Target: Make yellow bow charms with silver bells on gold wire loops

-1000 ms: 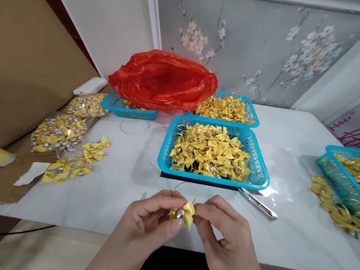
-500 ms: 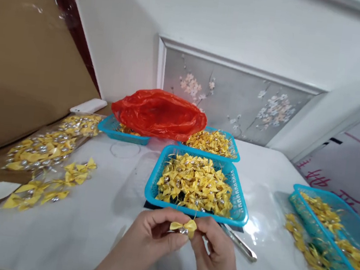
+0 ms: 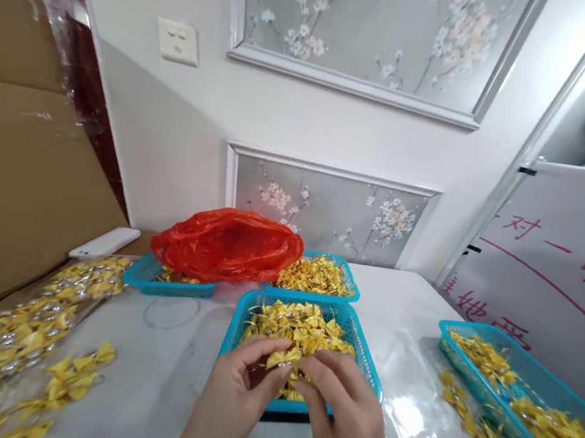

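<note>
Over blue basket (image 3: 293, 297) | left hand (image 3: 241, 385), right hand (image 3: 339, 412) pinch yellow bow (image 3: 284, 356) | red bag (image 3: 229, 243) behind

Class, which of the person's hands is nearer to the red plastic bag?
Left. The left hand is on the near side of the red plastic bag, slightly rightward; the right hand sits farther right. Both pinch a yellow bow.

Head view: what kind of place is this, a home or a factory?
Probably a room in a home used for small craft piecework. Flowered wall panels look domestic, while blue baskets full of yellow bows stand on the white table. The left hand and right hand pinch one bow.
</note>
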`<state>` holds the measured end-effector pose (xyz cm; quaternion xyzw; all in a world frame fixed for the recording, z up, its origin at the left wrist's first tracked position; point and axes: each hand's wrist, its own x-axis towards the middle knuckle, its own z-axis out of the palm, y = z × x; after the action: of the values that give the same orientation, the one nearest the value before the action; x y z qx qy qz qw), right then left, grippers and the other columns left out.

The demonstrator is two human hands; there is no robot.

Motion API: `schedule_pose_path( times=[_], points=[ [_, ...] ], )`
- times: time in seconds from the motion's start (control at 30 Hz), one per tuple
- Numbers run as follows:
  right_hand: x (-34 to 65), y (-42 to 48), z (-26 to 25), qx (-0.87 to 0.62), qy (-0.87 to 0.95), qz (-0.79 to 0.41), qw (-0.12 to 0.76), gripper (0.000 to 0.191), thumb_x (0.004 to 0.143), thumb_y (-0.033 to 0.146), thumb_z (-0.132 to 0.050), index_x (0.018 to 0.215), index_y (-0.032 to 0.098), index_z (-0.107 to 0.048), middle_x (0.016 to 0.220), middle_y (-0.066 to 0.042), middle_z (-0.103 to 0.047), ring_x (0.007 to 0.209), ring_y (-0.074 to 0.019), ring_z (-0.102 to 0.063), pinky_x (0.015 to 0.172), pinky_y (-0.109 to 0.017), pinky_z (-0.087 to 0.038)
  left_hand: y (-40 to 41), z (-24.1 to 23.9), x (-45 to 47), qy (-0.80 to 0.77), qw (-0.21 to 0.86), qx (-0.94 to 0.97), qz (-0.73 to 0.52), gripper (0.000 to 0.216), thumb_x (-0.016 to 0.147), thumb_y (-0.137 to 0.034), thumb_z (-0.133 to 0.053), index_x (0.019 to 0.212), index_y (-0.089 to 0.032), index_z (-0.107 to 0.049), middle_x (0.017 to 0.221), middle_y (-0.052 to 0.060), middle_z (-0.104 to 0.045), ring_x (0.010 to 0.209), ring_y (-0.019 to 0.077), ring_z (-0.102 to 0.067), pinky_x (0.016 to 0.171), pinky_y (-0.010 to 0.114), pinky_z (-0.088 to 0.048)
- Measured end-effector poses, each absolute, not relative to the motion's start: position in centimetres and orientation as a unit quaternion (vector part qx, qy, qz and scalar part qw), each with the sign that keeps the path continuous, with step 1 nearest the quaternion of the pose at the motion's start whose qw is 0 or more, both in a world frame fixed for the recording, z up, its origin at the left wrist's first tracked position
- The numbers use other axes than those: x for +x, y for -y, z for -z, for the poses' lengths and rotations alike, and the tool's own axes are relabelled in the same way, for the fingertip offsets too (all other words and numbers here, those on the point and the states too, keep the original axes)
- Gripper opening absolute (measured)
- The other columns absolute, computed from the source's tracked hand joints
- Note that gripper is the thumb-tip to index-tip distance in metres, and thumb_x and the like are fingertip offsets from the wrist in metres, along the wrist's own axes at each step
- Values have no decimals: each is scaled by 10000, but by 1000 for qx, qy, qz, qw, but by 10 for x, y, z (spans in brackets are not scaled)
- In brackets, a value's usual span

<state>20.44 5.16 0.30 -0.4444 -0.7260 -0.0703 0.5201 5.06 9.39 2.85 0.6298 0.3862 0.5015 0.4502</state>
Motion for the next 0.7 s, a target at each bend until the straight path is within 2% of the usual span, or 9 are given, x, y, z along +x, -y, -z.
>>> schedule_pose_path(
  times=[0.17, 0.3, 0.43, 0.57, 0.7],
  points=[
    [194, -55, -16, -427, 768, 101, 466, 270, 974, 112, -397, 1038, 187, -648, 949, -92, -678, 826, -198, -655, 711, -313, -567, -91, -32, 49, -391, 394, 666, -498, 161, 728, -209, -714, 868, -238, -789, 899, 63, -760, 818, 249, -718, 698, 329, -611],
    [195, -57, -27, -393, 825, 97, 395, 240, 961, 109, -409, 1010, 167, -637, 958, -92, -680, 812, -207, -656, 678, -312, -568, -89, -33, 42, -402, 370, 683, -484, 170, 750, -174, -711, 878, -247, -797, 917, 62, -776, 805, 248, -724, 701, 319, -598],
    [202, -60, -29, -355, 858, 78, 363, 235, 956, 83, -412, 1030, 157, -623, 991, -85, -682, 823, -200, -654, 677, -296, -556, -88, -33, 37, -410, 360, 694, -469, 169, 768, -153, -694, 855, -253, -799, 854, 40, -785, 741, 230, -723, 660, 295, -588],
    [201, -64, -21, -345, 844, 53, 408, 248, 982, 127, -392, 964, 179, -634, 874, -72, -675, 720, -197, -615, 607, -302, -505, -86, -33, 39, -409, 357, 713, -444, 213, 767, -110, -671, 855, -253, -802, 837, 40, -788, 730, 235, -715, 666, 306, -574],
    [187, -57, -8, -352, 764, -17, 541, 213, 985, 152, -393, 926, 218, -587, 924, -70, -656, 836, -201, -608, 751, -360, -505, -81, -27, 41, -427, 362, 711, -426, 217, 775, -93, -641, 879, -217, -786, 856, 63, -775, 765, 247, -711, 683, 321, -570]
  ],
)
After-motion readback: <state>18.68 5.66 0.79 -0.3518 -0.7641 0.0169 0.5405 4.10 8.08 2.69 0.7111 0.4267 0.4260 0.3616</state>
